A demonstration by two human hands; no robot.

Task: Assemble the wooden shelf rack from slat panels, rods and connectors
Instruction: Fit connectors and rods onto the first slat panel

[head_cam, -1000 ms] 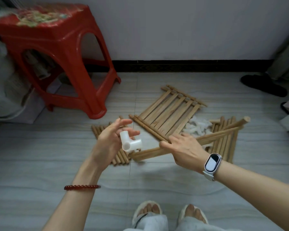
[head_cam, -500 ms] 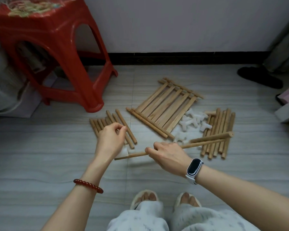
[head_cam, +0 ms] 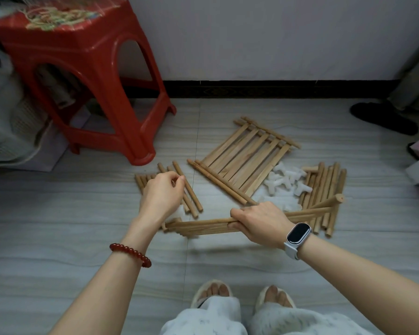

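— What is she doing now, from the head view?

— Her right hand (head_cam: 259,222) grips a wooden slat panel (head_cam: 203,226) seen edge-on, held just above the grey tiled floor (head_cam: 58,226). Her left hand (head_cam: 161,195) is curled around a white plastic connector (head_cam: 178,213) at the left end of that panel. Only a small part of the connector shows under the palm.

— So which step is this?

— I think she is fitting the connector on the end of the panel's rod. The next move probably needs a straight push along the rod, while the right hand keeps the panel steady.

— And the other parts?

— A second flat slat panel (head_cam: 247,160) lies on the floor behind the hands. Short wooden rods (head_cam: 191,189) lie just behind the left hand, longer rods (head_cam: 329,189) at the right, and a heap of white connectors (head_cam: 286,182) between panel and long rods.

— Does something stand in the way?

— Not much. A red plastic stool (head_cam: 82,81) stands well apart at the left, and a dark slipper (head_cam: 382,118) near the wall. The short rods are close to the left hand and could be knocked.
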